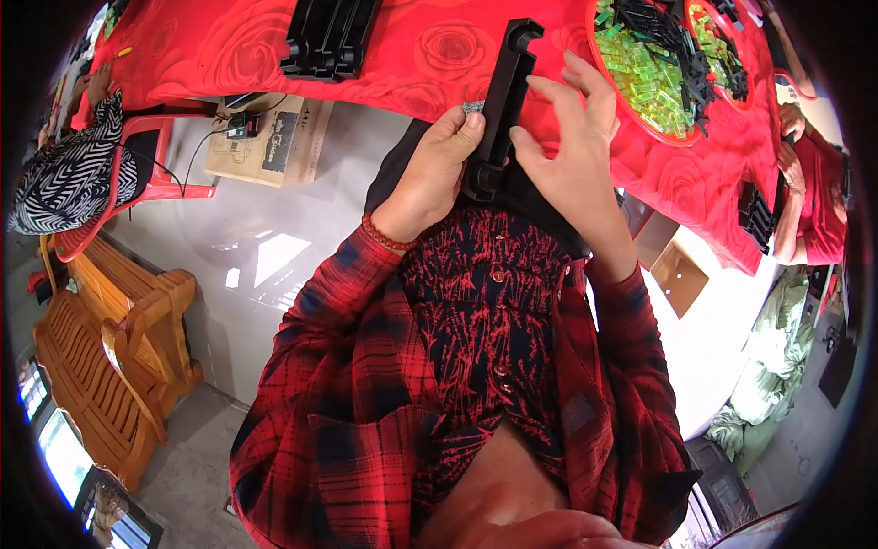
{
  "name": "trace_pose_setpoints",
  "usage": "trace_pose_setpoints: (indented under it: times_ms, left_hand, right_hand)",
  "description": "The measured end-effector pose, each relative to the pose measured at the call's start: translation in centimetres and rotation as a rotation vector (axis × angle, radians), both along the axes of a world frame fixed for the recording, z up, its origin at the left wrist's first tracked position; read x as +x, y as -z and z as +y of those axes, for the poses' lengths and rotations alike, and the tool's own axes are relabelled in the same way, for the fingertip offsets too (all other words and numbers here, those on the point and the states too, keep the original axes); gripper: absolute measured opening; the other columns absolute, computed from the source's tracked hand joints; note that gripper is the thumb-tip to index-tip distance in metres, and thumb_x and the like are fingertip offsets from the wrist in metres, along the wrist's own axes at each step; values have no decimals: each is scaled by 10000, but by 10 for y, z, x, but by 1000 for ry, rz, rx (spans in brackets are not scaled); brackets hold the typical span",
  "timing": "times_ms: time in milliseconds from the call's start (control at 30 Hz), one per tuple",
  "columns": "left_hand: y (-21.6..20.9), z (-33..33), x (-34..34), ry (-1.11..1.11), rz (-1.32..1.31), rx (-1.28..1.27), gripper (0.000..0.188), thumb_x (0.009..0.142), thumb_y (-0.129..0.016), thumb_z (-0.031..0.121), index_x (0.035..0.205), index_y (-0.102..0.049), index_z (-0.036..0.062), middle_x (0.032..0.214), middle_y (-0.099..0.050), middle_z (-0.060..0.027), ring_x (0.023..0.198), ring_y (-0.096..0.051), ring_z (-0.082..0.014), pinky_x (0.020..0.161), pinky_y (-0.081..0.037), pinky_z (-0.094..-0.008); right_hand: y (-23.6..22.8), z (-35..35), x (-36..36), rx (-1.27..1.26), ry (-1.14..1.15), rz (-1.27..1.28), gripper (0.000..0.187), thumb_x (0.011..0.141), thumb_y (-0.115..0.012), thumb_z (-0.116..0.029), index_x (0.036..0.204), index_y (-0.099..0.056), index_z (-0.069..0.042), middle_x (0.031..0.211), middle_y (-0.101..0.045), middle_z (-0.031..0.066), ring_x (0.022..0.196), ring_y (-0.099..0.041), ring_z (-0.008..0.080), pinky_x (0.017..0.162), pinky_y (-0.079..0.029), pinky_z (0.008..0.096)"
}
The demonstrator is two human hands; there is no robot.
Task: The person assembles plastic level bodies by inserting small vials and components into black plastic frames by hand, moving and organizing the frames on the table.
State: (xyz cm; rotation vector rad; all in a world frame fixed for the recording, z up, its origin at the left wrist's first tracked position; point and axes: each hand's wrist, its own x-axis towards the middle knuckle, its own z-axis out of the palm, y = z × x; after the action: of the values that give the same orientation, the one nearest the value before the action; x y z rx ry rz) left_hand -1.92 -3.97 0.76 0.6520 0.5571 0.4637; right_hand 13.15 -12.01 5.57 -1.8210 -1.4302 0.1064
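Observation:
My left hand (pixel 428 171) grips a long black plastic channel piece (pixel 504 101) by its left edge, thumb on top. The piece stands nearly lengthwise in front of me, over my lap at the table's near edge. A small grey bit (pixel 473 107) shows at the left thumb tip; I cannot make out what it is. To the right of the piece, my right hand (pixel 572 137) is open with fingers spread. Its fingertips are close to the channel's right side, and nothing shows in them.
Several similar black pieces (pixel 331 38) lie on the red rose-patterned tablecloth (pixel 448 44). A round red tray (pixel 672 137) holds yellow-green and black bits; another tray (pixel 722 55) sits beyond. Co-workers sit left and right. A cardboard box (pixel 274 142) and wooden bench (pixel 110 339) stand left.

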Motion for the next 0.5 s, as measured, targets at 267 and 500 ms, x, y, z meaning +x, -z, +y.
trace_pose_setpoints:
  times_ms: [267, 500]
  left_hand:
    - [5, -4, 0, 3, -3, 164, 303, 1080, -471, 266, 1258, -546, 33, 1061, -615, 0, 948, -575, -67, 846, -481, -233]
    - [8, -6, 3, 5, 57, 184, 315, 1078, -478, 295, 1238, -555, 34, 996, -588, 30, 895, -541, -52, 797, -459, -218]
  right_hand:
    - [2, 11, -8, -174, -15, -169, 472, 690, -735, -146, 1126, -611, -17, 1473, -384, 182, 1312, -376, 397, 1086, -261, 522]
    - [11, 12, -8, -166, -17, -162, 418, 704, -748, -150, 1075, -618, -9, 1468, -394, 177, 1301, -390, 390, 1084, -264, 518]
